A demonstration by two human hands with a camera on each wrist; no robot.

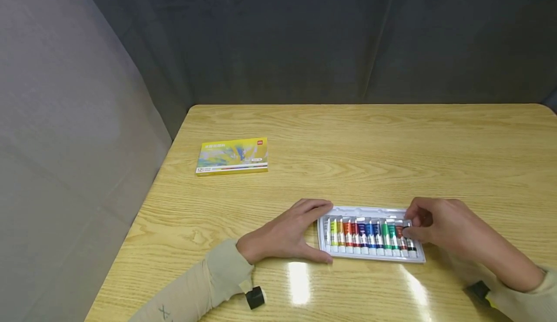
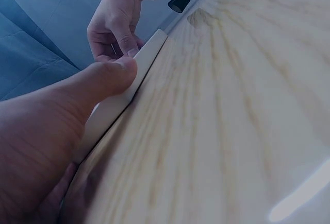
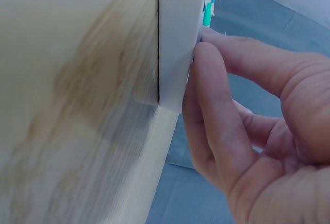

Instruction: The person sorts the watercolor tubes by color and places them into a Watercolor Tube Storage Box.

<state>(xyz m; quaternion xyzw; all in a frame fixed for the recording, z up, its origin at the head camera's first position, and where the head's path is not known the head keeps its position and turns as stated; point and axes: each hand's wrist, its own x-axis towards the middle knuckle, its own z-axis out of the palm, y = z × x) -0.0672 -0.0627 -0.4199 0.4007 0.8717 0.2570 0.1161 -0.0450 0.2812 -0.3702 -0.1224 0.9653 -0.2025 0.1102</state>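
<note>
A white plastic tray [image 1: 370, 212] lies on the table with a row of paint tubes [image 1: 362, 237] in several colours. My left hand [image 1: 287, 230] holds the tray's left end, its thumb at the near edge and its fingers at the far corner. At the tray's right end, my right hand [image 1: 448, 220] pinches the upper part of the black paint tube [image 1: 411, 245] with thumb and forefinger. Its fingertips partly hide that tube. From the right wrist, the right hand [image 3: 232, 110] is seen close against the tray's side wall [image 3: 178, 38].
A yellow paint box [image 1: 232, 156] with a printed cover lies farther back on the left. The wooden table [image 1: 391, 167] ends at a dark curtain [image 1: 278, 41] behind, and a grey cloth [image 1: 78, 143] hangs along the left side.
</note>
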